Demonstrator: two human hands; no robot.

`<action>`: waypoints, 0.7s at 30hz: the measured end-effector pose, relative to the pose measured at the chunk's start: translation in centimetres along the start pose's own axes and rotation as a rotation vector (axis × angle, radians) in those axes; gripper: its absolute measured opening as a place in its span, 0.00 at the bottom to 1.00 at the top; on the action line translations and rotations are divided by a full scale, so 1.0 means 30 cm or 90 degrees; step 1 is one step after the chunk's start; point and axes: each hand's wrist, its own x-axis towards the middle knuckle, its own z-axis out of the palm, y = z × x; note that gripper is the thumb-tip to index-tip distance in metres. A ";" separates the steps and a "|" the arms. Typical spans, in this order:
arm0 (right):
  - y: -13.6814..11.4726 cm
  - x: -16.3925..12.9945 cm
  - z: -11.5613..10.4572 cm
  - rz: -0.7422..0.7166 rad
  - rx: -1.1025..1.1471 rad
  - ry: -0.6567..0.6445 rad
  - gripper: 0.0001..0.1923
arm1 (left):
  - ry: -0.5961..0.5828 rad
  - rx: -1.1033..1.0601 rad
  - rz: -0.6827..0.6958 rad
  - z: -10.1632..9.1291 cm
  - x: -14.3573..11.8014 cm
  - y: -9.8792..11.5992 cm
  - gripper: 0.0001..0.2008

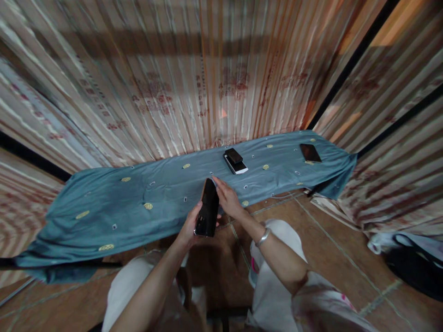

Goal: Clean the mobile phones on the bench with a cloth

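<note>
**Head view: both hands on a dark phone over blue cloth**

Head cam, only view. L hand [189, 227] was wrapped round lower end of a dark phone [207, 208], fingers closed on its edge, phone held tilted up w/ glossy black face toward cam. R hand [226, 198] sat just beside the phone's top end, fingers curled narrow, fingertips [215, 180] touching the upper corner; whether it actually gripped or only touched, can't tell. Silver bangle [263, 237] on R wrist.

Phone was between the two hands, above the near edge of a blue cloth [138, 203] w/ small yellow motifs, spread across a low surface.

Beyond the R hand, further out on cloth: stack of two phones [235, 161], dark one on top of white one, touching. Well off to the right of both hands, near cloth's far end: another dark phone [310, 152] lying flat. Below hands: knees in pale clothing, brown tile floor [332, 258]. Dark bag [411, 263] on the floor far right, well apart from hands.
</note>
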 end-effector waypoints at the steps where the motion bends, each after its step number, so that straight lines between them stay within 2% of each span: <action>1: 0.012 0.007 0.002 0.050 0.080 0.019 0.22 | -0.016 -0.003 0.005 -0.004 0.001 -0.001 0.21; 5: 0.037 0.029 0.008 0.269 0.449 0.073 0.19 | -0.044 -0.041 0.004 -0.004 0.006 0.002 0.23; 9: 0.019 0.021 0.004 0.384 0.673 0.079 0.14 | -0.023 -0.102 0.005 0.015 0.009 0.012 0.23; 13: -0.002 -0.006 0.017 0.447 0.699 0.043 0.12 | -0.023 -0.131 0.014 0.021 0.023 0.016 0.22; 21: -0.015 -0.043 0.078 0.432 0.662 0.057 0.15 | 0.055 -0.147 0.056 0.008 0.050 0.032 0.18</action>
